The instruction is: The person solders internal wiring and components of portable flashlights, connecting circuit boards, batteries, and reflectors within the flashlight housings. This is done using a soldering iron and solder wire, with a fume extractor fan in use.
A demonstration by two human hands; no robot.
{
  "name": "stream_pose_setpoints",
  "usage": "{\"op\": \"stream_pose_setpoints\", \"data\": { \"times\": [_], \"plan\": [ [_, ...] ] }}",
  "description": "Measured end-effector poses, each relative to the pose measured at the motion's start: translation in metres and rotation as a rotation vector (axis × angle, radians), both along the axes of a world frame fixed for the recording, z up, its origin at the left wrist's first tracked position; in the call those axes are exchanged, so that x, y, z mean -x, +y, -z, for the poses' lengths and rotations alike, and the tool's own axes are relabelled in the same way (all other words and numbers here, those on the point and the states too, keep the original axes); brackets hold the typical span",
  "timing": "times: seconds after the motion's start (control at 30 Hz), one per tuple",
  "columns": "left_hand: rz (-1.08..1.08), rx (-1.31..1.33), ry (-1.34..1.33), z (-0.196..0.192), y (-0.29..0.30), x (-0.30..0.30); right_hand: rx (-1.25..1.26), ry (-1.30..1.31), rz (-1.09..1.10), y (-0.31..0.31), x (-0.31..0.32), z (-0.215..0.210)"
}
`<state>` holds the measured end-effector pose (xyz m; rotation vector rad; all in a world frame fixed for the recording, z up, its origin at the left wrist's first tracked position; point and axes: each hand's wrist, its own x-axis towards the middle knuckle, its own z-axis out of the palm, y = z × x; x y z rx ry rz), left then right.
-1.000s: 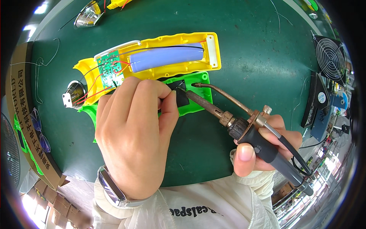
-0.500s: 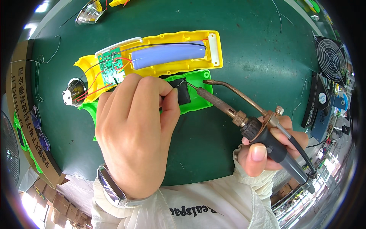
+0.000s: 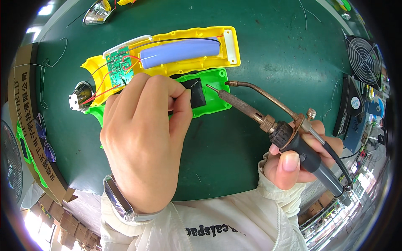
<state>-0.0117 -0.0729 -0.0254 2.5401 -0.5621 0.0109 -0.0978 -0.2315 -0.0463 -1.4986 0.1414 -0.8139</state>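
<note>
My right hand (image 3: 295, 161) grips a soldering iron (image 3: 289, 136) with a metal tube clamped along it. The iron's tip points left, a little to the right of a black rectangular panel (image 3: 198, 97) and apart from it. That panel lies in a green plastic half-shell (image 3: 217, 98). Over the panel's left part, my left hand (image 3: 140, 134) is closed in a pinch; what its fingertips hold is hidden. Just beyond lies a yellow half-shell (image 3: 186, 72) with a blue cylindrical battery (image 3: 180, 53) and a green circuit board (image 3: 120, 67). Red and black wires link the board to a lamp head (image 3: 81, 96).
At the far left sits another shiny reflector (image 3: 97, 12). A cardboard box edge (image 3: 37, 125), with glasses (image 3: 45, 138) beside it, borders the green table (image 3: 234, 167) on the left. On the right stand a fan with a round grille (image 3: 363, 58) and a black case (image 3: 349, 100).
The soldering iron's tip has drawn away from the black panel's edge to its right. Both shells sit slightly higher in view. My left hand keeps its pinch.
</note>
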Motion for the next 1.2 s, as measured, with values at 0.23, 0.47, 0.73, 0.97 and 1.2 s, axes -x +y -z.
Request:
{"op": "stream_pose_setpoints", "data": {
  "times": [0.23,0.47,0.73,0.97,1.2],
  "plan": [
    [0.004,-0.002,-0.004,0.0,0.0,0.001,0.014,-0.009,-0.028,-0.003,0.0,0.002],
    [0.004,-0.008,0.0,0.0,0.001,0.001,0.014,0.011,-0.011,-0.003,0.002,0.002],
    [0.035,-0.008,-0.029,0.001,0.001,0.002,0.048,0.098,0.005,-0.004,0.009,0.0],
    [0.138,-0.07,-0.08,0.003,0.007,-0.001,0.148,0.125,0.037,-0.009,0.014,0.003],
    [0.145,-0.017,-0.096,0.008,0.005,-0.002,0.185,0.094,-0.009,-0.012,0.015,0.004]
  ]
}}
